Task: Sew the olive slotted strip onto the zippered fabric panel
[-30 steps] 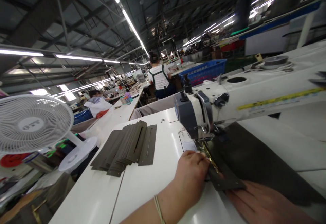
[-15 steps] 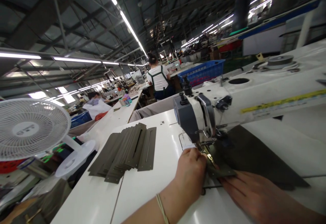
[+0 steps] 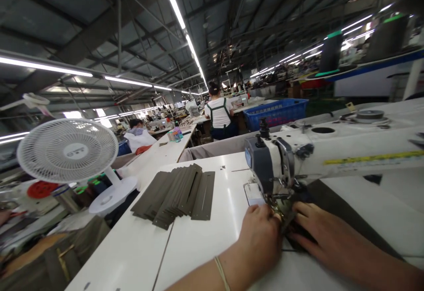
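Note:
My left hand (image 3: pixel 261 238), a pale band at its wrist, is closed with its fingertips beside the needle area of a white and grey sewing machine (image 3: pixel 265 163). A small brass-coloured zipper part (image 3: pixel 277 213) shows at those fingertips; most of it is hidden. My right hand (image 3: pixel 321 233) grips the lifted near edge of a dark olive fabric piece (image 3: pixel 339 211), which extends under the machine arm to the right. To the left lies a fanned stack of olive slotted strips (image 3: pixel 175 194), with one slotted strip (image 3: pixel 203 196) at its right end.
A white fan (image 3: pixel 74 152) stands left of the white table (image 3: pixel 132 247). Beyond the machine is a blue crate (image 3: pixel 276 113). A person (image 3: pixel 220 114) in dark straps sits ahead, back turned; another person (image 3: pixel 137 136) is further left. Dark thread cones (image 3: pixel 331 52) stand at upper right.
The view has swung, so the scene sits further right and lower. My right hand has moved up and in closer to the needle, and the fabric's near edge is now bent upward.

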`<state>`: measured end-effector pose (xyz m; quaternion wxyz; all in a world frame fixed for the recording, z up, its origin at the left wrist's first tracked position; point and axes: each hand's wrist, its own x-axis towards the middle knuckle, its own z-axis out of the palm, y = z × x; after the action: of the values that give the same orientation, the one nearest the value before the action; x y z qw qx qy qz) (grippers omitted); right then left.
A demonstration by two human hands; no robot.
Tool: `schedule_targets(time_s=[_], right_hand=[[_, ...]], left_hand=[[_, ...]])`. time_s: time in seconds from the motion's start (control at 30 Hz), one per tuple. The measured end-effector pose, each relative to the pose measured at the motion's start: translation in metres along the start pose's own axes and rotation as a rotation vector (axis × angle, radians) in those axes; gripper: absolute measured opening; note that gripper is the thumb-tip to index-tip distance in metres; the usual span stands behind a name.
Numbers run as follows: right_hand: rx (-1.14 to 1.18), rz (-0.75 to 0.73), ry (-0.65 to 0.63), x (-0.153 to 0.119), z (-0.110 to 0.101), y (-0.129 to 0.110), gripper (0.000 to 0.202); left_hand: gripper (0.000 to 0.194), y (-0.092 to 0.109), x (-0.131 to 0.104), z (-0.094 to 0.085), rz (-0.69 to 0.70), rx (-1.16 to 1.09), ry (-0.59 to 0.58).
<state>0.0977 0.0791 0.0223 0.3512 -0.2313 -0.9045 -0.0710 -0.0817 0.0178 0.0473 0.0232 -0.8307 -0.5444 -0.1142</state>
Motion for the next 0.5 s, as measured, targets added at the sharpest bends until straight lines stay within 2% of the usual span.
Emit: schedule_targets(time_s=[0.2, 0.33, 0.43, 0.5], right_hand=[[0.037, -0.025, -0.121, 0.004, 0.009, 0.015, 0.029], [0.123, 0.162, -0.207, 0.003, 0.014, 0.025, 0.023], [0.198, 0.223, -0.189, 0.003, 0.013, 0.026, 0.027], [0.146, 0.214, -0.136, 0.004, 0.01, 0.025, 0.027]], left_hand=[[0.016, 0.001, 0.001, -0.002, -0.054, -0.034, 0.001], [0.015, 0.002, -0.001, -0.001, -0.069, -0.028, 0.038], [0.013, 0.002, -0.002, 0.003, -0.01, -0.023, 0.075], [0.016, 0.001, -0.001, 0.005, 0.036, -0.023, 0.089]])
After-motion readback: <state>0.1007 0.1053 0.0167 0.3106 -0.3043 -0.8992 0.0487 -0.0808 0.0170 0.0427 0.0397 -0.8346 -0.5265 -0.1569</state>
